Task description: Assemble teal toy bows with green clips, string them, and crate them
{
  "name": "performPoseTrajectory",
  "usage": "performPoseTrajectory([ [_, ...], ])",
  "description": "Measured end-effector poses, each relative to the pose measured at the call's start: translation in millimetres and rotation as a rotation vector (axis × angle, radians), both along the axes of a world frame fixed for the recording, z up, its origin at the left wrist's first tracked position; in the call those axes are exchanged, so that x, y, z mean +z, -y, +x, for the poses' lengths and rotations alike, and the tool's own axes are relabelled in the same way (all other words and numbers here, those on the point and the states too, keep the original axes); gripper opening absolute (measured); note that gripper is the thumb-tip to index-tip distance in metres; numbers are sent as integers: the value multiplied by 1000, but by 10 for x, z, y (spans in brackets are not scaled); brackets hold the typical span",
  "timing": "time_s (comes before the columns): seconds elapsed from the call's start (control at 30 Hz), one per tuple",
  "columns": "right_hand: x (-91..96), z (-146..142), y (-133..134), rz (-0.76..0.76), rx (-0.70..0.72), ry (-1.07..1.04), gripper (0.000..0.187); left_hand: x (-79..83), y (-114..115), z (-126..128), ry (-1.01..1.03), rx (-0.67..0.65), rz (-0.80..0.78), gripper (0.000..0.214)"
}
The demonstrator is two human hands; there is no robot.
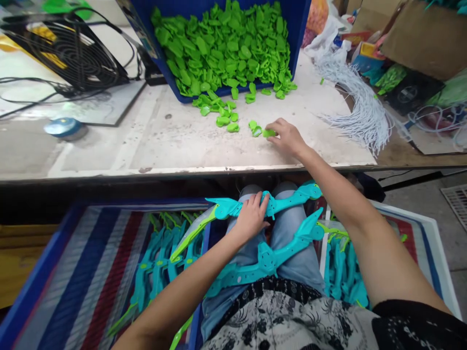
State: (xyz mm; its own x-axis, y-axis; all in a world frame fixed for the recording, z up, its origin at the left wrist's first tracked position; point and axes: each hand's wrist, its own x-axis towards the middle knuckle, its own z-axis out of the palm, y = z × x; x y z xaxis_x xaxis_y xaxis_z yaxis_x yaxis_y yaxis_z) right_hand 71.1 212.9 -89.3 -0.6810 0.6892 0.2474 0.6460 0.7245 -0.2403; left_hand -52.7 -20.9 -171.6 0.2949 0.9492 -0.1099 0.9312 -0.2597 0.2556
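My right hand (287,137) reaches onto the worn table (175,141) and pinches a small green plastic piece (269,132) beside two others (255,128). A tilted blue bin (296,19) at the back spills several of the same green pieces (222,48) onto the table. Below the table edge, my left hand (251,216) grips a teal toy bow (272,205) with a green tip, held across my knees. A second teal bow (268,258) lies on my lap.
A black wire fan (69,51) with cables and a blue tape roll (63,126) sit at the left. A bundle of white strings (361,107) and cardboard clutter lie at the right. Striped bags either side of my legs hold several teal bows (160,265).
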Motion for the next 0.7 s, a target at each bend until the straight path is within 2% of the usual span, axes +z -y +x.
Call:
performPoseTrajectory([
  [0.1,14,287,233,-36,115,149,26,-21,30,67,-35,31,8,71],
  [0.17,-9,423,374,-32,129,167,30,1,-12,64,0,37,1,64],
  [0.3,-115,428,568,37,-109,48,50,120,-171,-12,139,7,-66,47],
  [0.37,-171,330,605,49,-210,35,45,180,-268,-71,211,-8,-143,41],
  [0.43,-201,240,612,37,-233,29,35,215,-381,-141,301,-9,-230,41],
  [0.57,-171,273,712,-33,-98,-135,28,205,-638,-301,543,-42,-401,48],
  [0.7,-244,523,1181,-66,121,-337,31,155,-838,-397,641,-110,-543,54],
])
